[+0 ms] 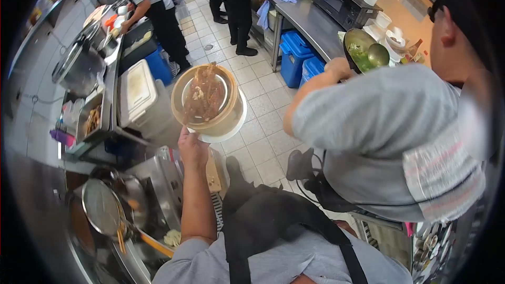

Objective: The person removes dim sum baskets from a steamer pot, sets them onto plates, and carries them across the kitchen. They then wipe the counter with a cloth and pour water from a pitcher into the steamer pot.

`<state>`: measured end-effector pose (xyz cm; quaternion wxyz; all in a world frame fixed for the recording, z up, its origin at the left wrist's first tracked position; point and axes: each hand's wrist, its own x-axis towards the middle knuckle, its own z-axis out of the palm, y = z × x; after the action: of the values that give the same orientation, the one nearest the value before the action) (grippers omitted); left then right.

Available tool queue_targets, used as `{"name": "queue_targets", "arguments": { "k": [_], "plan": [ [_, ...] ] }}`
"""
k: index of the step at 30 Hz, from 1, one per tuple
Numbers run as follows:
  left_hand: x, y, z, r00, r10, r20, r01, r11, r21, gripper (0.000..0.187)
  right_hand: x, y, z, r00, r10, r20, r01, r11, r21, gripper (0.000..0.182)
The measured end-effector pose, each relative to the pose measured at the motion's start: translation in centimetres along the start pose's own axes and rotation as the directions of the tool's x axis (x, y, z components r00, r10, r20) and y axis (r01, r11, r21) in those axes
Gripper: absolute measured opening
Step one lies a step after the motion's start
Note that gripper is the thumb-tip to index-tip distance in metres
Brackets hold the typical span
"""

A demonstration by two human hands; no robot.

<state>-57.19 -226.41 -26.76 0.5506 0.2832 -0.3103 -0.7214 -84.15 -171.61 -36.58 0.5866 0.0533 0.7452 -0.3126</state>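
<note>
My left hand [193,150] is stretched forward, its fingers closed on the near edge of a white plate [230,135]. A round bamboo steamer [231,110] stands on that plate. Inside the steamer is a white dish [224,88] heaped with reddish-brown cooked food [202,97], probably meat, which rises above the rim. The steamer sits out over the tiled floor, at arm's length from my dark apron [273,215]. My right hand does not show; only the sleeve on that side is visible.
Close on my right, a co-worker in a grey shirt [379,126] holds a wok [363,50] with green food and a ladle. A white-lidded bin [138,90] and steel counter line the left. Two more people stand ahead. Strainers [102,208] lie lower left; blue bins [294,58] stand right.
</note>
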Motion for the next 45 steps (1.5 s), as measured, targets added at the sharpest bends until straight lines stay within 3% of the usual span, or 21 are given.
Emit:
{"name": "queue_targets", "arguments": {
  "k": [2,3,5,7,10,13,15,19,22,24,28,30,31,33,34,36,38,39,40,42,45],
  "plan": [
    [4.2,-0.3,0.2,1.0,-0.026,0.016,0.026,1.0,0.018,0.043,-1.9,-4.1,3.3,0.977,0.149,-0.153,-0.134,0.985,0.107,0.068],
    [5.9,0.0,1.2,0.997,-0.052,0.052,0.054,0.998,-0.045,0.044,5.4,1.5,1.5,0.941,0.322,-0.103,-0.311,0.944,0.112,0.066],
    [9.9,-0.5,1.5,0.991,-0.092,0.098,0.103,0.989,-0.109,0.045,9.6,-9.2,1.8,0.979,-0.001,-0.203,-0.058,0.957,-0.285,0.057],
    [14.8,-1.8,1.0,0.985,-0.152,0.085,0.16,0.983,-0.086,0.046,9.6,-31.4,2.8,0.823,-0.486,-0.294,0.102,0.635,-0.766,0.048],
    [19.8,-0.7,3.9,0.96,-0.241,0.145,0.249,0.968,-0.033,0.045,5.7,-54.1,4.7,0.615,-0.661,-0.431,-0.189,0.407,-0.894,0.038],
    [25.6,-2.7,4.9,0.931,-0.297,0.211,0.305,0.952,-0.008,0.045,5.7,-57.1,4.7,0.605,-0.589,-0.535,-0.32,0.436,-0.841,0.033],
    [28.4,-3.2,6.8,0.915,-0.331,0.23,0.333,0.942,0.029,0.044,6.6,-55.6,3.7,0.415,-0.692,-0.591,-0.17,0.579,-0.798,0.031],
    [33.9,-5.9,10.1,0.88,-0.383,0.281,0.39,0.92,0.032,0.044,3.3,-56.3,6.7,0.291,-0.701,-0.651,-0.162,0.634,-0.756,0.022],
    [38.2,-8.6,11.4,0.843,-0.402,0.358,0.413,0.909,0.048,0.046,4.3,-55.6,6.5,0.39,-0.704,-0.594,-0.128,0.597,-0.792,0.014],
    [40.2,-9.4,12.5,0.841,-0.422,0.34,0.424,0.903,0.072,0.047,6.9,-53.5,3.4,0.457,-0.772,-0.442,-0.143,0.426,-0.893,0.013],
    [44.1,-10.9,14.3,0.82,-0.469,0.326,0.453,0.882,0.13,0.049,8.1,-51.0,2.9,0.431,-0.781,-0.452,-0.089,0.462,-0.883,0.004],
    [46.0,-12.0,14.5,0.799,-0.499,0.335,0.476,0.866,0.153,0.041,9.8,-49.1,1.6,0.564,-0.64,-0.521,0.395,0.764,-0.511,0.003],
    [47.2,-12.5,14.9,0.786,-0.509,0.35,0.48,0.86,0.173,0.034,8.4,-50.1,3.0,0.565,-0.634,-0.528,0.388,0.769,-0.509,0.003],
    [49.3,-13.4,15.5,0.762,-0.527,0.376,0.502,0.848,0.172,0.035,5.4,-52.1,6.0,0.52,-0.618,-0.59,0.054,0.713,-0.699,0.004],
    [50.5,-14.0,15.9,0.739,-0.542,0.399,0.52,0.836,0.174,0.035,5.7,-51.9,5.9,0.518,-0.611,-0.599,0.048,0.72,-0.693,0.004],
    [53.2,-15.3,17.0,0.709,-0.575,0.409,0.55,0.813,0.191,0.043,6.1,-50.6,5.3,0.667,-0.468,-0.579,0.23,0.869,-0.437,0.01],
    [55.8,-16.6,18.4,0.68,-0.6,0.421,0.579,0.792,0.195,0.051,11.3,-50.6,10.4,0.798,-0.261,-0.544,0.329,0.944,0.03,0.022],
    [57.2,-17.1,19.3,0.66,-0.633,0.405,0.596,0.769,0.229,0.051,23.3,-46.6,19.4,0.891,-0.117,-0.438,0.312,0.86,0.404,0.033],
    [58.3,-17.3,19.6,0.638,-0.667,0.385,0.616,0.742,0.266,0.051,26.8,-47.4,23.0,0.919,-0.089,-0.384,0.291,0.81,0.509,0.044],
    [61.4,-19.0,20.2,0.594,-0.691,0.412,0.639,0.716,0.28,0.05,21.8,-60.8,23.4,0.867,-0.066,-0.494,0.357,0.773,0.524,0.053],
    [65.8,-21.0,22.1,0.481,-0.752,0.451,0.631,0.654,0.417,0.05,21.2,-71.3,22.9,0.781,-0.284,-0.556,0.568,0.692,0.446,0.063]
  ]
}}
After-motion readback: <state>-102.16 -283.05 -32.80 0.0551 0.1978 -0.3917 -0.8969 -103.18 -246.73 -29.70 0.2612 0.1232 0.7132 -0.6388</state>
